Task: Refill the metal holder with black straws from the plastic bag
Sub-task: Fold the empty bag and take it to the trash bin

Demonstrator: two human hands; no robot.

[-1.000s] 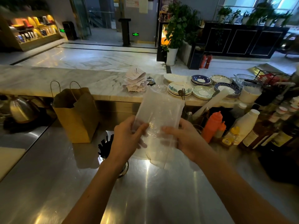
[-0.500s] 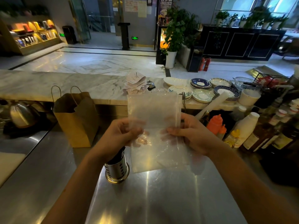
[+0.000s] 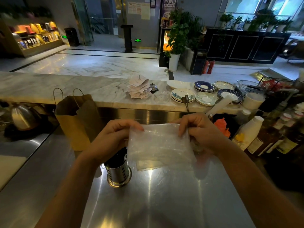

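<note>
Head cam: plastic bag (image 3: 161,143) is hanging lower & flatter vs 0.5s ago. Now left hand (image 3: 113,139) & right hand (image 3: 202,134) are pinching its top corners, bag btwn them. The metal holder (image 3: 118,173) w/ black straws (image 3: 118,156) is standing under the left wrist.

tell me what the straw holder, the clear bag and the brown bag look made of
Straw holder: polished metal, likely stainless steel; it mirrors the lights and has punched slots.
Clear bag: thin soft plastic, see-through and crinkled.
Brown bag: matte kraft-type paper with creased folds; handles could be paper or cord.
</note>
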